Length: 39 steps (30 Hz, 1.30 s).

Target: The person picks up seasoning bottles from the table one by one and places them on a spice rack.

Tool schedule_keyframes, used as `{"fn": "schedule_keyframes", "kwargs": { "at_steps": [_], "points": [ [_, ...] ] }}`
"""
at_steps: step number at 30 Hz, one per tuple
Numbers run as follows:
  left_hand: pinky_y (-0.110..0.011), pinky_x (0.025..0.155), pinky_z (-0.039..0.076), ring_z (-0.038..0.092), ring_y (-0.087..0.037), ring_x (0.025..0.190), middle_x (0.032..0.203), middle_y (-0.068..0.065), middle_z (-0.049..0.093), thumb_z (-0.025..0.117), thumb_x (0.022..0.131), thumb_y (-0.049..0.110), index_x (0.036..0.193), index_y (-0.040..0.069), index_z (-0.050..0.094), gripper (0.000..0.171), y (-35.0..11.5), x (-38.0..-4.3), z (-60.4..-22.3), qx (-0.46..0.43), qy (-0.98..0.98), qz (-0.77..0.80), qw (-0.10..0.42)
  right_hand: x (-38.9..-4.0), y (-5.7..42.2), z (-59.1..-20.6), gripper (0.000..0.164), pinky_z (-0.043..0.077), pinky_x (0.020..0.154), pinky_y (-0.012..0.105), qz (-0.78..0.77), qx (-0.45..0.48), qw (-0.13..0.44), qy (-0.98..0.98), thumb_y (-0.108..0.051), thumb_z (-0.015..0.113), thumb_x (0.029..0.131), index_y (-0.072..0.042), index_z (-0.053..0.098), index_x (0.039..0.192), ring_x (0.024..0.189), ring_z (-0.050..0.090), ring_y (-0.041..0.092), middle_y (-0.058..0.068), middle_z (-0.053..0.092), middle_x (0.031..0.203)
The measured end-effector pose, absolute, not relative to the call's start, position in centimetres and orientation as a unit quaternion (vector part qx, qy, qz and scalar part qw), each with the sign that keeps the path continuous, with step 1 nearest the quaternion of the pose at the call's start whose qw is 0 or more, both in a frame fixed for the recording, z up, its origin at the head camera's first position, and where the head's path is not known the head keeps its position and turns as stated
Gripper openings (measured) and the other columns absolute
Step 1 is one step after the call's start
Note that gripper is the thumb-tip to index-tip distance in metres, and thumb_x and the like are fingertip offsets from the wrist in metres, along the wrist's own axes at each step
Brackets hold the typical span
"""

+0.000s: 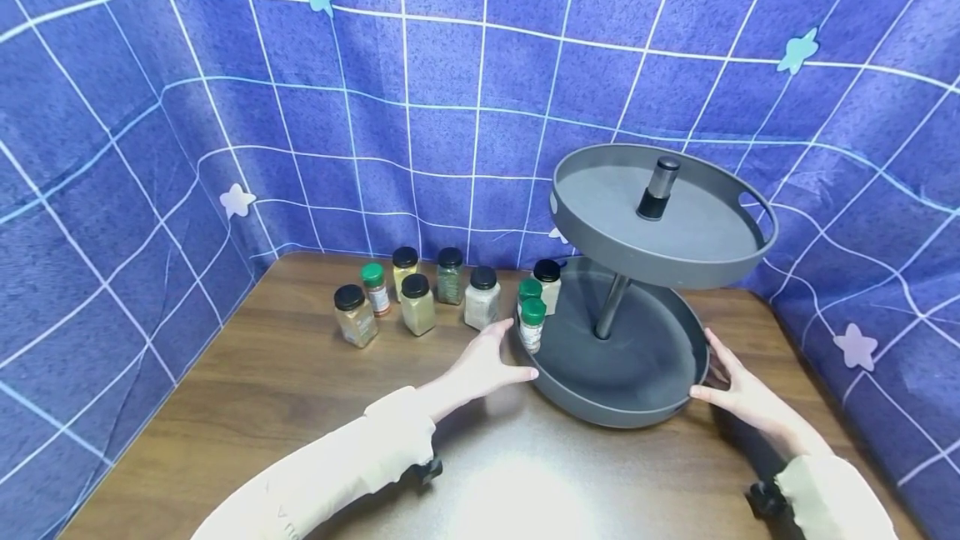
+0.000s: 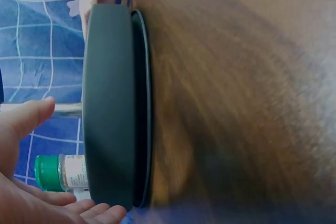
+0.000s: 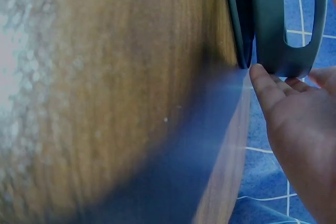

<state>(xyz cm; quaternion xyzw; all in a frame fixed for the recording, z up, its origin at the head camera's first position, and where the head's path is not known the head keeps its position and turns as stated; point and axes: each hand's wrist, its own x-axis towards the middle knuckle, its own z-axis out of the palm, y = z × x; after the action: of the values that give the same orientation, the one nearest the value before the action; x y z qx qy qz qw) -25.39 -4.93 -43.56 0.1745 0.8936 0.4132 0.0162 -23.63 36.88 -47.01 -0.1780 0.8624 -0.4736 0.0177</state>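
A dark grey two-tier round tray stand [image 1: 609, 417] is set on the wooden table. On the left of its lower tier stand a green-capped spice jar [image 1: 532, 325], another green-capped jar [image 1: 528, 290] behind it, and a black-capped jar [image 1: 548, 286]. My left hand [image 1: 486, 365] is spread beside the lower tier's left wall, fingertips right at it and thumb apart. In the left wrist view the green-capped jar shows past the palm. Opposite, the fingertips of my right hand [image 1: 738, 390] touch the outer side wall, just below a handle cut-out in the right wrist view.
Left of the stand, several spice jars sit on the table, among them a white-filled jar [image 1: 482, 298] near my left fingers and a tan-filled jar [image 1: 356, 317] farther out. The upper tier [image 1: 607, 198] overhangs the lower one around a central post [image 1: 613, 307]. Blue patterned cloth [image 1: 450, 107] lines the back and sides.
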Motion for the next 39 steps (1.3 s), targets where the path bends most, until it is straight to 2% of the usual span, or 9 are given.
{"fn": "schedule_keyframes", "kwargs": {
  "at_steps": [3, 7, 11, 14, 16, 18, 26, 34, 39],
  "points": [
    [-0.046, 0.109, 0.032, 0.038, -0.035, 0.132, 0.145, -0.021, 0.038, 0.078, 0.071, 0.039, 0.142, -0.003, 0.034, 0.093, -5.0, -24.9, -43.7, 0.183, 0.896, 0.404, 0.037, -23.4, 36.9, -46.9, 0.090, 0.033, 0.088, 0.002, -0.469, -0.184, 0.008, 0.864, 0.001, 0.064, 0.085, 0.002, 0.000, 0.149, 0.124, 0.030, 0.055, 0.042, 0.017, 0.142],
    [-0.046, 0.109, 0.032, 0.039, -0.035, 0.132, 0.147, -0.021, 0.036, 0.078, 0.072, 0.040, 0.143, -0.003, 0.032, 0.095, -5.0, -24.5, -43.9, 0.181, 0.894, 0.405, 0.061, -23.3, 37.0, -46.7, 0.088, 0.034, 0.088, 0.002, -0.467, -0.185, 0.001, 0.865, 0.001, 0.063, 0.086, 0.002, 0.001, 0.149, 0.128, 0.039, 0.029, 0.041, 0.017, 0.142],
    [-0.044, 0.110, 0.031, 0.037, -0.033, 0.134, 0.149, -0.019, 0.033, 0.077, 0.073, 0.043, 0.145, 0.000, 0.029, 0.097, -5.0, -24.3, -44.2, 0.173, 0.891, 0.411, 0.085, -23.3, 37.1, -46.6, 0.087, 0.034, 0.089, 0.003, -0.470, -0.190, 0.001, 0.862, 0.000, 0.063, 0.086, 0.004, 0.002, 0.148, 0.128, 0.038, 0.027, 0.041, 0.017, 0.142],
    [-0.045, 0.111, 0.029, 0.034, -0.032, 0.136, 0.150, -0.018, 0.031, 0.077, 0.073, 0.044, 0.146, 0.001, 0.028, 0.098, -4.8, -24.2, -44.5, 0.172, 0.890, 0.413, 0.094, -23.5, 37.3, -46.8, 0.086, 0.034, 0.089, 0.003, -0.470, -0.193, 0.002, 0.861, 0.000, 0.063, 0.086, 0.005, 0.004, 0.148, 0.128, 0.039, 0.011, 0.042, 0.016, 0.142],
    [-0.046, 0.112, 0.027, 0.032, -0.032, 0.137, 0.151, -0.018, 0.030, 0.077, 0.072, 0.044, 0.146, 0.002, 0.028, 0.098, -4.6, -24.2, -44.7, 0.174, 0.888, 0.415, 0.096, -23.5, 37.5, -47.0, 0.086, 0.034, 0.089, 0.003, -0.469, -0.195, 0.001, 0.861, 0.000, 0.064, 0.086, 0.005, 0.005, 0.147, 0.121, 0.036, -0.007, 0.043, 0.017, 0.142],
    [-0.046, 0.112, 0.026, 0.029, -0.032, 0.139, 0.151, -0.017, 0.029, 0.078, 0.072, 0.042, 0.147, 0.002, 0.027, 0.099, -4.4, -24.1, -44.8, 0.175, 0.885, 0.420, 0.097, -23.6, 37.5, -47.1, 0.085, 0.034, 0.089, 0.003, -0.469, -0.198, -0.002, 0.861, 0.000, 0.064, 0.086, 0.006, 0.006, 0.147, 0.114, 0.033, -0.017, 0.042, 0.018, 0.141],
    [-0.045, 0.115, 0.021, 0.021, -0.031, 0.142, 0.154, -0.019, 0.021, 0.081, 0.070, 0.036, 0.148, -0.002, 0.020, 0.106, -3.8, -23.7, -45.2, 0.187, 0.878, 0.431, 0.093, -23.7, 37.5, -47.1, 0.084, 0.033, 0.089, 0.002, -0.459, -0.198, -0.008, 0.866, -0.002, 0.065, 0.086, 0.007, 0.008, 0.147, 0.114, 0.032, -0.018, 0.043, 0.017, 0.141],
    [-0.044, 0.115, 0.019, 0.017, -0.031, 0.143, 0.155, -0.020, 0.017, 0.081, 0.070, 0.035, 0.148, -0.003, 0.016, 0.109, -3.7, -23.9, -45.4, 0.189, 0.876, 0.435, 0.092, -23.7, 37.5, -47.2, 0.086, 0.033, 0.089, 0.002, -0.451, -0.189, -0.008, 0.872, -0.003, 0.066, 0.086, 0.004, 0.007, 0.148, 0.116, 0.034, -0.014, 0.041, 0.021, 0.142],
    [-0.044, 0.115, 0.019, 0.016, -0.031, 0.143, 0.155, -0.020, 0.016, 0.081, 0.070, 0.034, 0.148, -0.003, 0.016, 0.108, -3.7, -24.3, -45.4, 0.189, 0.875, 0.438, 0.090, -23.8, 37.5, -47.3, 0.086, 0.032, 0.089, 0.001, -0.459, -0.191, -0.006, 0.868, -0.003, 0.066, 0.085, 0.006, 0.006, 0.147, 0.115, 0.033, -0.016, 0.042, 0.021, 0.141]
  ]
}}
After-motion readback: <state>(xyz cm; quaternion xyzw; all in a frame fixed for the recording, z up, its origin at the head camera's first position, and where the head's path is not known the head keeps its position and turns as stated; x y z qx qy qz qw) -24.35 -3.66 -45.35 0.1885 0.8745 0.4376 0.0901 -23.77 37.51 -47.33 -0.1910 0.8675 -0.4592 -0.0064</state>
